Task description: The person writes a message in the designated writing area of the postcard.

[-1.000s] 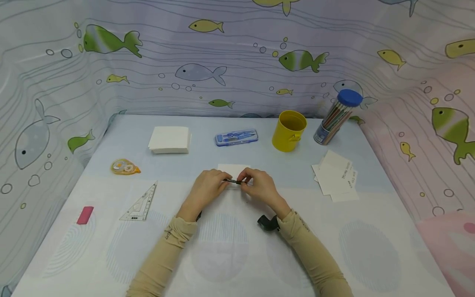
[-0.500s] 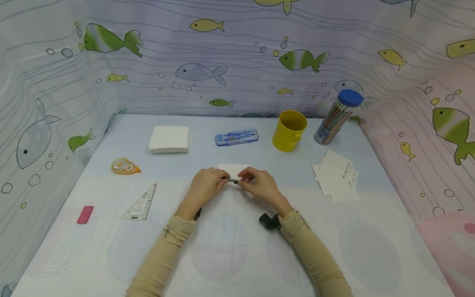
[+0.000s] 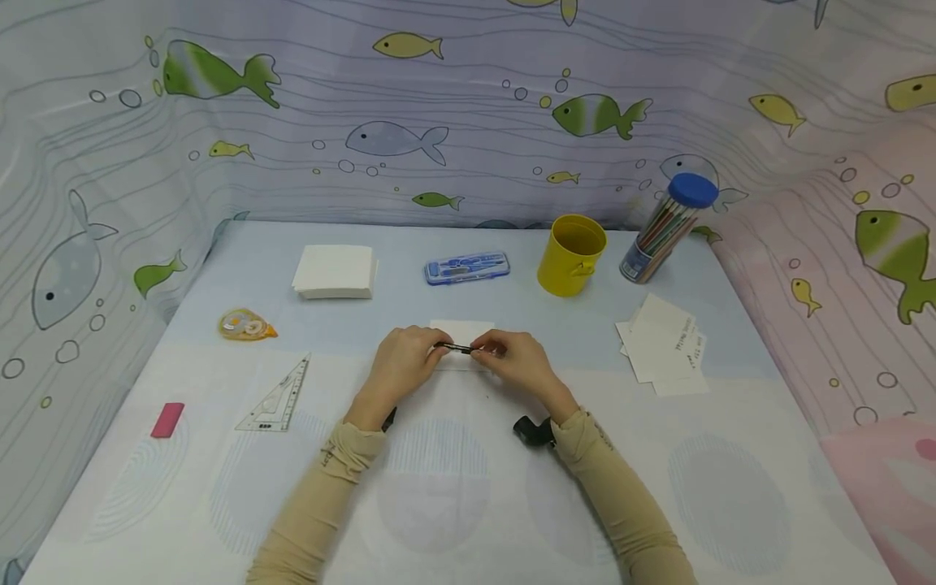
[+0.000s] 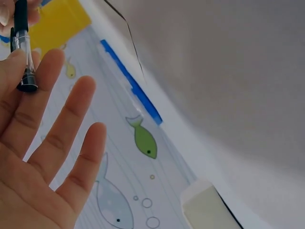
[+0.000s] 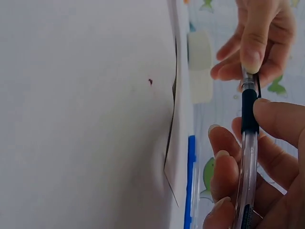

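Note:
Both hands hold a slim gel pen (image 3: 457, 348) level over a white card (image 3: 462, 331) in the head view. It has a clear barrel (image 5: 249, 157), a dark grip (image 5: 249, 109) and a clear cap (image 4: 29, 71) with a black end and clip. My left hand (image 3: 402, 364) pinches the capped end between thumb and forefinger; its other fingers extend in the left wrist view. My right hand (image 3: 521, 362) pinches the pen at the grip, with the barrel running back across its curled fingers (image 5: 226, 171).
Around lie a card stack (image 3: 334, 272), a blue case (image 3: 466, 268), a yellow cup (image 3: 563, 268), a jar of pencils (image 3: 664, 231), written cards (image 3: 661, 341), an orange correction tape (image 3: 246, 325), a set square (image 3: 279, 400) and a pink eraser (image 3: 168, 420).
Both hands have shifted slightly up and away with the pen, and its angle has changed a little. The view has tilted slightly. The other things have stayed in place.

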Available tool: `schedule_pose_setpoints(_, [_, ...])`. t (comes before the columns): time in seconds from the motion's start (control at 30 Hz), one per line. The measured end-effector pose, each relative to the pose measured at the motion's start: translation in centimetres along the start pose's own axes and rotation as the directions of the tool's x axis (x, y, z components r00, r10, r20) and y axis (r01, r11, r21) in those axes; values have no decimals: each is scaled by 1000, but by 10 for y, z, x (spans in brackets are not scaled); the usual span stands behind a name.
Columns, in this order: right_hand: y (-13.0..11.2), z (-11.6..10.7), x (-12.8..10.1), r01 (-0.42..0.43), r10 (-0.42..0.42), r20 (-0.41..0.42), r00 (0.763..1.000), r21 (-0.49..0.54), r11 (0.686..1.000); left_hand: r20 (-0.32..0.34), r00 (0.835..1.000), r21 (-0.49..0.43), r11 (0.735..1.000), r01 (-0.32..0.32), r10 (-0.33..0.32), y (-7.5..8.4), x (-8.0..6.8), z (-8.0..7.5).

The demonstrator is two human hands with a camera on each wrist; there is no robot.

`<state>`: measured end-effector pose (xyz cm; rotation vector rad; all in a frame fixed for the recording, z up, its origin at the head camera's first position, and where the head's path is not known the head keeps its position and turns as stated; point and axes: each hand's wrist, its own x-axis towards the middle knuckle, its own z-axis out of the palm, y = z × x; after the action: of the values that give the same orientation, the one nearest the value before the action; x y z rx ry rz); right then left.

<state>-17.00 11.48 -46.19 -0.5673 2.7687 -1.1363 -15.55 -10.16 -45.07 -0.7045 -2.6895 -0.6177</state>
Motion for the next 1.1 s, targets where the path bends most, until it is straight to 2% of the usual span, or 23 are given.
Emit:
schedule_pose_setpoints(0.3, [-2,2,-2,47,-47,-11,999,6,999,43,999,-28,1000,-10,11,7,0,3])
schedule_pose_setpoints(0.57, [0,3,-2,72,-72,28,997,2,997,72,997,28,999,-41,39,8,1,5])
schedule_pose_setpoints(0.83, [-4,1,-2,111,-111,-22,994,8,994,50,998,123,991,-49,43,4,1,-3])
schedule_pose_setpoints(1.1, [-13,-2,-3,193,-193,-63,979,-18,981,37,998,78,995,-61,59,1,2,-19])
